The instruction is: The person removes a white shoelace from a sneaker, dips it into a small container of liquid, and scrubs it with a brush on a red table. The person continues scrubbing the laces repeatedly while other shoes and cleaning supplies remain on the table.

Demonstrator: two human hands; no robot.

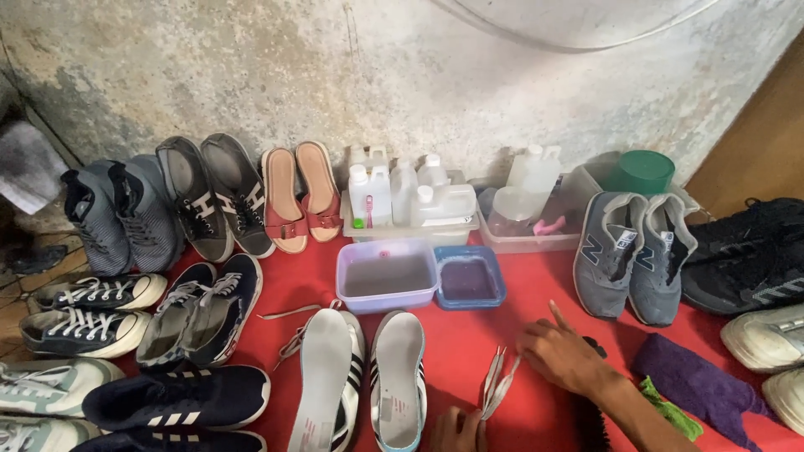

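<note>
I look down on a red mat (pixel 469 335) laid on the floor against a stained grey wall (pixel 251 67) that fills the upper frame. At the bottom centre my left hand (pixel 456 431) pinches a pair of white laces (pixel 498 385), which stand up from it over the mat. My right hand (pixel 561 356), lower right, rests on a dark brush (pixel 596 418) with the forefinger raised and the other fingers loose. Just left of the laces lie two white insoles (pixel 360 377) on striped shoes. Mid-frame sit a lilac tub (pixel 387 276) and a blue tub (pixel 469 279) of water. Shoes line the left edge, and grey sneakers (pixel 632 255) stand at the right.
</note>
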